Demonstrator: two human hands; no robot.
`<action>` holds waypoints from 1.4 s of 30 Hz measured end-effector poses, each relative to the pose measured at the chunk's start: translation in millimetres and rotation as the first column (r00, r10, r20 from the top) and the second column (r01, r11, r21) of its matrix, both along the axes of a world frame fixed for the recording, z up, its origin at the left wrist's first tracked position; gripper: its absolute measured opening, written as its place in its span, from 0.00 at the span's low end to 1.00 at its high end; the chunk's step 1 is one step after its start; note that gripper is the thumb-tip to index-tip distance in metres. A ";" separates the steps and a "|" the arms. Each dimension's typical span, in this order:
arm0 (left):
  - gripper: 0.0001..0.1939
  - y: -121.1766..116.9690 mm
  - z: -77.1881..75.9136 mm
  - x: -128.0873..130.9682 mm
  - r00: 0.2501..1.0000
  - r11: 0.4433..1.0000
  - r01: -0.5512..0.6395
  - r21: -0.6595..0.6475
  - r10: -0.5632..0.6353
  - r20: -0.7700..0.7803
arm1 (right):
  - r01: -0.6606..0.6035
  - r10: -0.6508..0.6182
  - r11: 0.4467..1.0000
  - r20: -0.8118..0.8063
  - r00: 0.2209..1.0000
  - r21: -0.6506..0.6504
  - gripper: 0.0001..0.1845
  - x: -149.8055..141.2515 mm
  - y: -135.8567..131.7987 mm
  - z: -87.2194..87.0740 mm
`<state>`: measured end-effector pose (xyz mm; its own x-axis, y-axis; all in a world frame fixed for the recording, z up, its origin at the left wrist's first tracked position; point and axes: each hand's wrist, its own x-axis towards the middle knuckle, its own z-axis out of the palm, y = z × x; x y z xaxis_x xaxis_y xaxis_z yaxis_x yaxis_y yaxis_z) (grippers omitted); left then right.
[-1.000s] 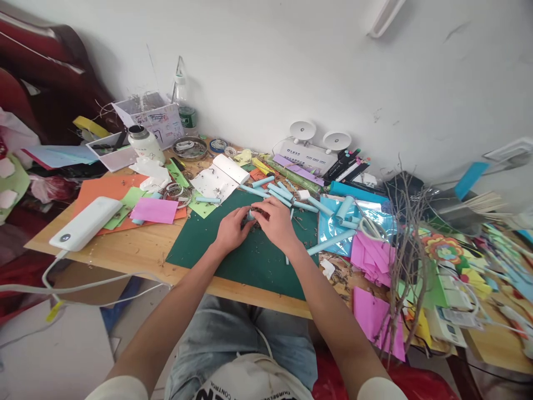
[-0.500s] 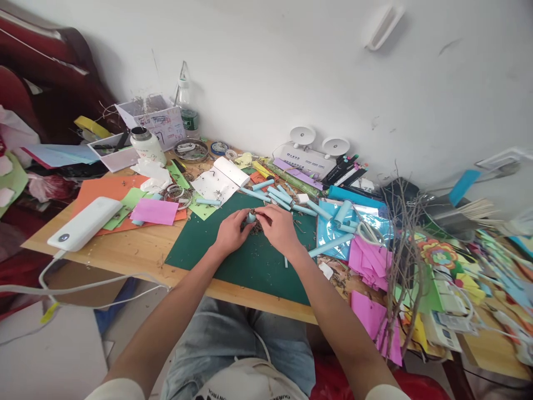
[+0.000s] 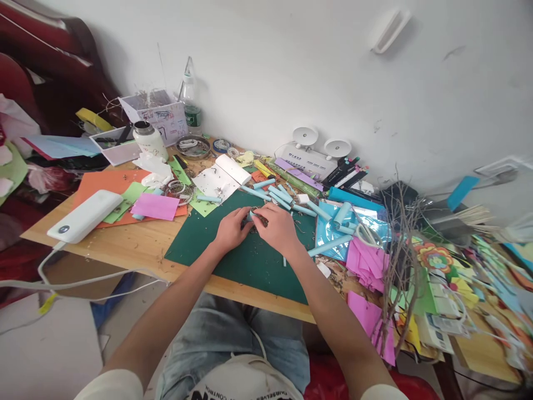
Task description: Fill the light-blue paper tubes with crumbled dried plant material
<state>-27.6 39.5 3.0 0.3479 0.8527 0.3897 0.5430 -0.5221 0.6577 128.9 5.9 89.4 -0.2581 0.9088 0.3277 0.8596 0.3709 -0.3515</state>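
Observation:
My left hand [image 3: 232, 229] is closed around a short light blue paper tube [image 3: 250, 214] above the green cutting mat [image 3: 245, 272]. The fingers of my right hand [image 3: 275, 225] are pinched together at the tube's upper rim, where thin brown bits of twig show. Whatever lies between those right fingertips is too small and covered to make out. Brown twig scraps lie on the mat under both hands. Just beyond them are several light blue paper tubes [image 3: 280, 195], loosely heaped at the mat's far edge.
A white power bank [image 3: 85, 216], pink paper [image 3: 155, 206] and a white bottle [image 3: 149, 141] stand or lie at the left. To the right are blue plastic packaging [image 3: 327, 222], scissors [image 3: 368, 234], pink crepe paper [image 3: 366, 264] and upright bare twigs [image 3: 402, 244]. A white emergency light [image 3: 306, 158] stands against the wall.
My right fingers have shifted slightly over the tube's rim, and the brown bits at them show less. My left hand keeps its hold. The whole view has tilted a little.

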 end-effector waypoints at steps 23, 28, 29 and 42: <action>0.18 -3.0 5.5 -2.4 1.000 0.999 -0.007 -0.033 0.007 0.005 | -0.042 0.042 0.999 -0.014 0.999 0.009 0.12 -1.1 5.3 -6.9; 0.17 -2.7 6.1 -1.8 1.000 1.000 -0.005 -0.025 0.005 0.006 | -0.013 0.026 0.998 -0.238 0.971 0.058 0.13 5.8 -0.2 -9.7; 0.17 -2.7 6.2 -1.7 1.000 1.000 -0.003 -0.027 0.003 0.009 | 0.004 0.014 0.998 -0.253 0.967 0.067 0.13 6.3 -1.4 -9.7; 0.17 -4.3 7.4 -2.0 1.000 1.000 -0.012 -0.026 0.012 -0.008 | 0.007 -0.009 0.995 0.017 1.000 0.098 0.12 -7.0 8.3 -16.8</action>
